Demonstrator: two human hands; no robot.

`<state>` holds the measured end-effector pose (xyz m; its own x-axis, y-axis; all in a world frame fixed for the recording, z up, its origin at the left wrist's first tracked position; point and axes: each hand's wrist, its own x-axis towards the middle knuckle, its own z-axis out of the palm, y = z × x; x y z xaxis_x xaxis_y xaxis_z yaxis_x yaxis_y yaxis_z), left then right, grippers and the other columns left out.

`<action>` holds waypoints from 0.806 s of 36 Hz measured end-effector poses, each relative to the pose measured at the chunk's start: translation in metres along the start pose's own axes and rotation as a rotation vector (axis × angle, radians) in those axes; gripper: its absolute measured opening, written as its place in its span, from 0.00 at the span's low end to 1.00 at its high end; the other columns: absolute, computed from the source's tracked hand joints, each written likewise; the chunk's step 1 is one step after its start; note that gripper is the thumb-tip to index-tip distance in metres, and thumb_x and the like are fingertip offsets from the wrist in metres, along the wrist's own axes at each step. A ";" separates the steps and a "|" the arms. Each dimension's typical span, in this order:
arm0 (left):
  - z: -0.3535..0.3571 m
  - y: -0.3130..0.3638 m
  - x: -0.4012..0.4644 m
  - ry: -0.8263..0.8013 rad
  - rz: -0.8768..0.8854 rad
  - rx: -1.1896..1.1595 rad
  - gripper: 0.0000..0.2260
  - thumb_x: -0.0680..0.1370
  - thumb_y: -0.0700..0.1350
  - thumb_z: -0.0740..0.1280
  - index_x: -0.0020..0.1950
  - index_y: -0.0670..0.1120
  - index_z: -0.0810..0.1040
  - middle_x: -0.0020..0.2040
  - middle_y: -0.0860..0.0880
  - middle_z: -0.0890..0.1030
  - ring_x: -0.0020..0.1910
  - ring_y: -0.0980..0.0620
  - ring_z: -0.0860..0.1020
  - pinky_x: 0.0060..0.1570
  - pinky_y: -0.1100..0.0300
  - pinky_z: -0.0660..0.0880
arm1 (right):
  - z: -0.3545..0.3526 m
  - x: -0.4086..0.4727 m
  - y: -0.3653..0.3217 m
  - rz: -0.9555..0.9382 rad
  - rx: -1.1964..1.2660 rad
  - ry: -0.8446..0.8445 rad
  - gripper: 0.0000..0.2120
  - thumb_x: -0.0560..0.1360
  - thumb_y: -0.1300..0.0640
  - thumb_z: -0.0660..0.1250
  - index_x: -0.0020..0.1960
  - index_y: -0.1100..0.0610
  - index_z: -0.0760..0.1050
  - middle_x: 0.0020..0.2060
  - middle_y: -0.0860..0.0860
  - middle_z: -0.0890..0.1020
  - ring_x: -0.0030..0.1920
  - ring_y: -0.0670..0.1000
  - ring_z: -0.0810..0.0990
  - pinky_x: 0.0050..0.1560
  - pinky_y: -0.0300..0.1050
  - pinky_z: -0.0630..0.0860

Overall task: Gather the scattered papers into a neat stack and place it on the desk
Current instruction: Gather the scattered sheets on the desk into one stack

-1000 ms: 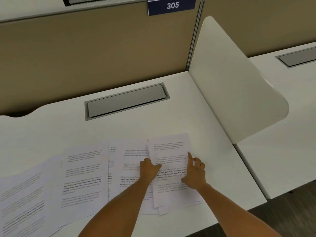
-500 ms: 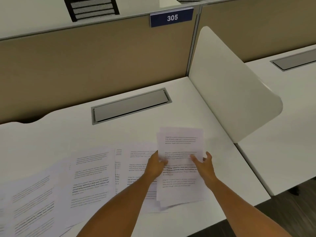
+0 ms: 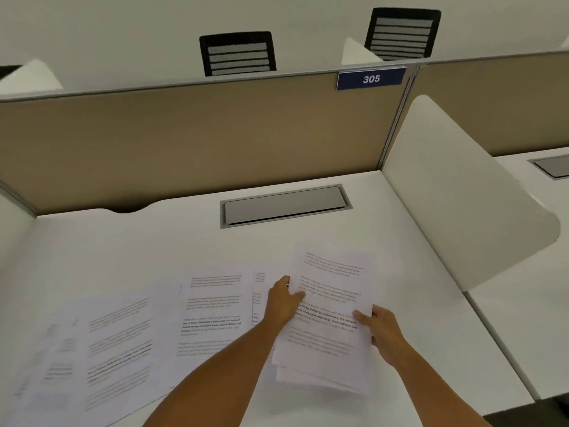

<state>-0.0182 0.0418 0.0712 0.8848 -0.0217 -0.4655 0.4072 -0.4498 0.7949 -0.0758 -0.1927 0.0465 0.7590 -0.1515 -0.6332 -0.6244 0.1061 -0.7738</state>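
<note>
Sheaf (image 3: 331, 306) now lifted in both hands

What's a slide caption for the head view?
Both hands, left hand and right hand, grip a small sheaf of papers while other printed sheets lie spread across the white desk.

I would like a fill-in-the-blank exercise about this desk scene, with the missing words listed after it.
1. The left hand and the right hand hold a small stack of papers by its two ____.
2. The blue sign on the partition shows the number ____.
3. The loose sheets lie to the ____ of the held stack.
4. Behind the partition stand ____ black chairs.

Missing words: sides; 305; left; two
</note>
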 end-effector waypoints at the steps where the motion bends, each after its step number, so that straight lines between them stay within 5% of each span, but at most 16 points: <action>1: -0.004 -0.005 -0.002 0.011 -0.018 0.005 0.29 0.77 0.47 0.69 0.75 0.42 0.65 0.72 0.45 0.71 0.70 0.46 0.71 0.71 0.50 0.69 | 0.009 0.001 0.002 0.009 -0.024 0.008 0.13 0.75 0.63 0.71 0.60 0.60 0.80 0.52 0.56 0.87 0.50 0.59 0.86 0.53 0.59 0.82; 7: -0.020 -0.027 -0.016 0.064 -0.117 0.125 0.24 0.80 0.43 0.63 0.76 0.42 0.63 0.72 0.45 0.71 0.69 0.44 0.71 0.68 0.53 0.68 | 0.066 -0.007 0.002 0.017 -0.119 0.028 0.08 0.77 0.64 0.68 0.54 0.54 0.80 0.48 0.53 0.86 0.49 0.55 0.85 0.45 0.50 0.83; 11: -0.024 -0.040 -0.014 0.080 -0.157 0.158 0.20 0.78 0.44 0.63 0.70 0.45 0.68 0.64 0.45 0.78 0.60 0.45 0.78 0.60 0.50 0.77 | 0.088 -0.004 0.008 0.013 -0.219 0.039 0.08 0.76 0.64 0.68 0.51 0.53 0.80 0.48 0.51 0.85 0.51 0.55 0.83 0.56 0.54 0.81; 15: -0.020 -0.046 -0.007 0.001 -0.150 0.097 0.22 0.78 0.44 0.66 0.71 0.42 0.68 0.67 0.44 0.76 0.64 0.46 0.76 0.62 0.56 0.73 | 0.099 0.000 0.013 0.011 -0.291 0.121 0.05 0.75 0.65 0.67 0.49 0.57 0.80 0.45 0.53 0.84 0.43 0.51 0.81 0.45 0.43 0.79; 19: -0.015 -0.052 -0.002 -0.016 -0.181 0.092 0.20 0.78 0.44 0.66 0.69 0.41 0.70 0.66 0.45 0.77 0.62 0.47 0.77 0.55 0.63 0.72 | 0.104 0.009 0.018 0.030 -0.364 0.148 0.08 0.74 0.64 0.67 0.52 0.60 0.81 0.47 0.55 0.85 0.44 0.52 0.82 0.42 0.42 0.78; 22: -0.013 -0.058 0.002 0.001 -0.206 0.096 0.24 0.76 0.48 0.67 0.70 0.42 0.70 0.67 0.44 0.76 0.63 0.46 0.76 0.64 0.55 0.74 | 0.107 0.016 0.022 0.035 -0.415 0.141 0.10 0.74 0.63 0.67 0.56 0.60 0.79 0.49 0.55 0.84 0.46 0.53 0.82 0.41 0.41 0.77; 29: -0.014 -0.063 0.013 0.053 -0.280 0.241 0.31 0.77 0.52 0.67 0.76 0.43 0.60 0.74 0.42 0.63 0.70 0.42 0.69 0.68 0.49 0.71 | 0.107 0.040 0.039 0.076 -0.625 0.198 0.21 0.73 0.56 0.68 0.64 0.60 0.77 0.63 0.58 0.79 0.59 0.58 0.79 0.57 0.49 0.80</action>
<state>-0.0293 0.0828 0.0204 0.7599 0.1749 -0.6261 0.5753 -0.6295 0.5223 -0.0502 -0.0896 -0.0109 0.6975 -0.3500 -0.6252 -0.7097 -0.4579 -0.5354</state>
